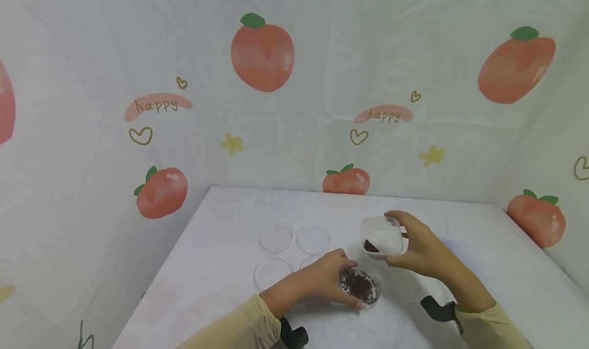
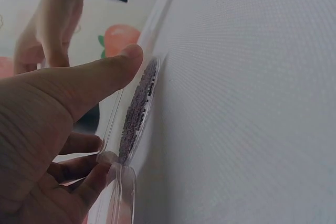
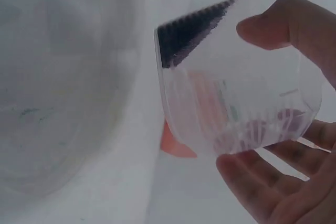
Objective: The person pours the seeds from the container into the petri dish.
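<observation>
Tub [image 1: 390,236] tilted in right hand's [image 1: 423,251] pinch, grains [image 1: 369,246] cornered toward the dish [image 1: 378,294], long axis hard to judge; left hand [image 1: 322,280] pinches that dish.

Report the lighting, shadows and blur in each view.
Head view: even, muted light, with soft shadows on the white cloth-like tabletop below the bare right hand; left wrist view: dim and greyish, though the loose dark brown granules stand out; right wrist view: hazy and soft, pale tones washing together around the clear square plastic tub.
</observation>
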`<state>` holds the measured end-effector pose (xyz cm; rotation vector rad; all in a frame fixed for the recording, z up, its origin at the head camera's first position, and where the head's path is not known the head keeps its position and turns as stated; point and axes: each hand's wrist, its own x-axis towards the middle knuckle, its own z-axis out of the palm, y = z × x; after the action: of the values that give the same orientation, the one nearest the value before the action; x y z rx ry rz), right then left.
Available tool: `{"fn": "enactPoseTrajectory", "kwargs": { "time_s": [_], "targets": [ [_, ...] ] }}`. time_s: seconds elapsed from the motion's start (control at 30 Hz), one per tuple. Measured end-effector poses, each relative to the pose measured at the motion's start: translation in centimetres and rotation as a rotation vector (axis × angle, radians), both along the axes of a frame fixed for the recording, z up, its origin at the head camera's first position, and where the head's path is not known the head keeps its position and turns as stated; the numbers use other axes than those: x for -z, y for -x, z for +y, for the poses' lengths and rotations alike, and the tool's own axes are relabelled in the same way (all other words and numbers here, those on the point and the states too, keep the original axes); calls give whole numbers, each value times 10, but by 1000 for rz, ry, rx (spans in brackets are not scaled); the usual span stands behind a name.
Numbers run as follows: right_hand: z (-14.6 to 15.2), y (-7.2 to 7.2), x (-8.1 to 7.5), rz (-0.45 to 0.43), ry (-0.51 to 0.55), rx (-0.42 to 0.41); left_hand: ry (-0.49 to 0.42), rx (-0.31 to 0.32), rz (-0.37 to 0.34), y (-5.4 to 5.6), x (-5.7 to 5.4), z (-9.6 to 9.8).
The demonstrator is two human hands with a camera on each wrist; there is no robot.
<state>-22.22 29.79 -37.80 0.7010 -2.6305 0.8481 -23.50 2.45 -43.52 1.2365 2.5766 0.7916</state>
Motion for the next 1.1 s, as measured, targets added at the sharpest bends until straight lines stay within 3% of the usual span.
{"fn": "enactPoseTrajectory", "kwargs": {
  "time_s": [0.2, 0.47, 0.73, 1.1],
  "targets": [
    [4, 27, 17, -179, 57, -34, 2, 4, -2, 3, 3, 0],
    [5, 44, 32, -276, 58, -39, -27, 27, 18, 14, 25, 2],
    [1, 43, 30, -321, 58, -59, -3, 20, 16, 12, 21, 2],
    [5, 40, 31, -348, 48, -65, 0, 32, 9, 3, 5, 2]
  ]
}}
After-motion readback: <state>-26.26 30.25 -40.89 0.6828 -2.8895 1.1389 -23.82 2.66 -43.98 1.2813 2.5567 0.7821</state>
